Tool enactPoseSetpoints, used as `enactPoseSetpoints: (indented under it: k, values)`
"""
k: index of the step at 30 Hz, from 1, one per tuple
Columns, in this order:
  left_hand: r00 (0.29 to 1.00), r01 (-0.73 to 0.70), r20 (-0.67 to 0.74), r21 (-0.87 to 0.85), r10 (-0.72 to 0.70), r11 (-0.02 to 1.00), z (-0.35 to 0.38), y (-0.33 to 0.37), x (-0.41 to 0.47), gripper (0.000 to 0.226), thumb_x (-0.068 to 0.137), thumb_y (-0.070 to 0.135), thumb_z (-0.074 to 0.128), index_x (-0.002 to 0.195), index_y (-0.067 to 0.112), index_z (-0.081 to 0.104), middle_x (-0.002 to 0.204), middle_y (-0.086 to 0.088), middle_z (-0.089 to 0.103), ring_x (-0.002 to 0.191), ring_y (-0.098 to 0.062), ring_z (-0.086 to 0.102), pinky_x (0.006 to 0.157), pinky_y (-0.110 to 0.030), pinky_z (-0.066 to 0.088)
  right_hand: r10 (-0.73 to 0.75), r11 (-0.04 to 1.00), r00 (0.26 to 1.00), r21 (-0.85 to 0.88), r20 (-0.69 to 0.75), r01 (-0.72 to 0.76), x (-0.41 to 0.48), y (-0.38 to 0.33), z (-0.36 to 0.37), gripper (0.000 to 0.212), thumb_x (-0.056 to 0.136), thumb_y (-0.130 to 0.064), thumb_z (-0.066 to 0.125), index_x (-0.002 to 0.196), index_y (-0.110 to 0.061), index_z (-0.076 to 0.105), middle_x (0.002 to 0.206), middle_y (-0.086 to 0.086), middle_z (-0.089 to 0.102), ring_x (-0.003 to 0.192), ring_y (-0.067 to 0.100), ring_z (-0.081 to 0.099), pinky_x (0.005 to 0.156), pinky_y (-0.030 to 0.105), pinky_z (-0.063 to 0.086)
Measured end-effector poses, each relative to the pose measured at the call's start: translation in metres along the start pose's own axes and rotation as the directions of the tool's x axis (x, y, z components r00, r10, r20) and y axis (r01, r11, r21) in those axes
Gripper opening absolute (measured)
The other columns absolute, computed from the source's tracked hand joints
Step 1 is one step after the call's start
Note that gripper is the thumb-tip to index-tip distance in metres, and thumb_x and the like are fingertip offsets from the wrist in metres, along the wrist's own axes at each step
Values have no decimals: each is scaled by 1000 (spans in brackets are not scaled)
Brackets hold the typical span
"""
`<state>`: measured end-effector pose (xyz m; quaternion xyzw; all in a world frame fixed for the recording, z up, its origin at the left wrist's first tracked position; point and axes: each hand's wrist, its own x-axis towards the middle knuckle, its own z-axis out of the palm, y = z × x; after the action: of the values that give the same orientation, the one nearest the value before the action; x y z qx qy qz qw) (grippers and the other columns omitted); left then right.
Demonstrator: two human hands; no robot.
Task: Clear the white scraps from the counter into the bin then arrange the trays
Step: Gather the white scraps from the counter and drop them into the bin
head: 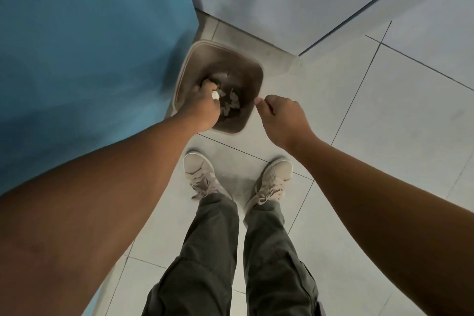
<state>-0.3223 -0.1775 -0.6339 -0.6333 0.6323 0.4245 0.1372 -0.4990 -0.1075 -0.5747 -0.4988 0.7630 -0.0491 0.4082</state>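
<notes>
A: Right, we're looking straight down. The left hand (202, 106) is directly over the open bin (242, 64), fingers curled round a white scrap (215, 95) that peeks out by the knuckles.

B: Low over the mouth, too. Sensible, I'd say: light bits then drop inside and not onto the tiled floor (384, 110).

A: And the right hand (282, 118)?

B: Curled into a loose fist just beside the bin's near rim, not over it. Nothing shows in it, and whether it hides more scraps I can't tell.

A: Pale scraps (232, 102) lie at the bottom of the bin.

B: So the clearing looks well along. The bin sits in the corner against the blue panel (89, 46), and the shoes (198, 172) are planted just short of it, hence both arms reaching forward.

A: Counter and trays?

B: Out of view. My guess is the trays wait until this handful is let go.
</notes>
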Motion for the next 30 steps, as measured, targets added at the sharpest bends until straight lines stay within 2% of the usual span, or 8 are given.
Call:
enactPoseSetpoints:
  k: [3, 5, 10, 15, 18, 22, 26, 30]
  values:
    - [1000, 22, -11, -60, -23, 998, -1, -2, -3, 53, 94, 20, 50, 146, 22, 38, 145, -14, 43, 130, -36, 43, 109, -45, 38, 24, 995, 999, 94, 29, -26, -2, 0, 5, 25, 100, -32, 39, 84, -19, 52, 76, 1, 58, 74, 23, 54, 63, 31, 39]
    - [997, 35, -66, -127, -44, 991, -8, -1, -10, 54, 93, 20, 51, 146, 21, 40, 145, -11, 46, 130, -32, 45, 109, -40, 39, 29, 987, 998, 157, 49, -37, -4, -4, 3, 20, 98, -22, 37, 98, -14, 55, 92, 6, 62, 85, 25, 56, 70, 32, 42]
    - [990, -11, -141, -161, -12, 987, -23, -10, -30, 45, 92, 22, 53, 137, 20, 51, 134, -6, 58, 121, -27, 54, 101, -37, 45, -36, 991, 998, 131, 53, 29, 3, -19, 2, 28, 98, -12, 39, 119, -16, 58, 122, 8, 56, 106, 24, 54, 83, 24, 37]
    - [978, -41, -208, -123, 15, 992, -25, -27, -35, 42, 91, 20, 54, 133, 18, 55, 131, -7, 59, 118, -28, 55, 96, -35, 44, -42, 993, 996, 111, 73, 34, 31, -32, 22, 40, 94, -8, 46, 130, -23, 52, 128, 10, 51, 114, 29, 52, 86, 24, 39]
    - [970, -42, -241, -130, 10, 991, -23, -34, -37, 43, 90, 18, 55, 133, 17, 55, 132, -7, 57, 120, -27, 54, 97, -34, 43, 4, 993, 995, 116, 104, -16, 39, -34, 32, 52, 92, -15, 53, 141, -25, 40, 136, 10, 45, 120, 31, 50, 94, 31, 42]
    - [960, -44, -279, -175, -7, 984, -25, -26, -48, 44, 93, 23, 55, 137, 16, 51, 132, -7, 58, 120, -27, 54, 97, -34, 42, 21, 1000, 997, 21, 73, -22, 27, -29, 23, 65, 88, -23, 57, 147, -22, 28, 143, 10, 40, 125, 33, 47, 102, 41, 43]
    - [949, -69, -316, -228, -7, 971, -44, 2, -73, 47, 96, 34, 54, 139, 18, 47, 133, -6, 58, 120, -25, 55, 98, -36, 44, 14, 999, 989, -47, 145, -7, -3, -23, -6, 67, 90, -31, 55, 149, -23, 26, 148, 7, 39, 131, 30, 43, 106, 39, 39]
    - [931, -133, -362, -196, 54, 972, -83, 42, -114, 47, 95, 33, 56, 139, 18, 48, 134, -6, 57, 122, -25, 53, 101, -37, 44, -52, 998, 995, -41, 80, 56, -41, -47, -54, 66, 90, -40, 55, 148, -25, 28, 150, 5, 38, 135, 27, 39, 108, 39, 37]
